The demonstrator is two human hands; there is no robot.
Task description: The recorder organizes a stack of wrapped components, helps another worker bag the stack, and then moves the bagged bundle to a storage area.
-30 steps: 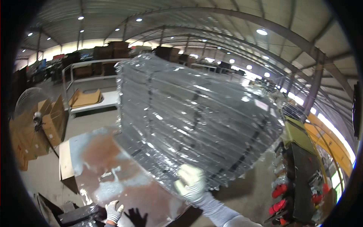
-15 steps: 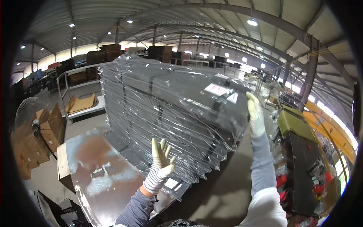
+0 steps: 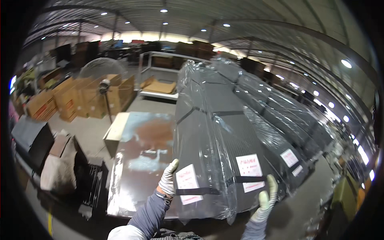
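Note:
A stack of long dark grey boards or bundles [image 3: 236, 132], wrapped in clear plastic film, stands in front of me. Black straps cross it. White labels with red print, such as this label [image 3: 249, 168], lie on its near end. Beside the left near edge, my left hand [image 3: 168, 180], in a pale striped glove, has its fingers stretched along the film. My right hand [image 3: 267, 200], gloved alike, is at the right near corner with fingers extended and partly apart. Contact with the film is likely on the left; on the right I cannot tell.
Left of the stack lies a worn metal-topped table [image 3: 138, 176]. Cardboard boxes [image 3: 86, 98] and a round fan [image 3: 105, 86] stand farther left. Behind is a white cart [image 3: 160, 95] with cardboard on it. More wrapped bundles [image 3: 288, 108] extend to the right.
My view has swung left, bringing the stack's labelled top and end into sight. Both hands have come lower and nearer together, the right one down from the stack's far right corner.

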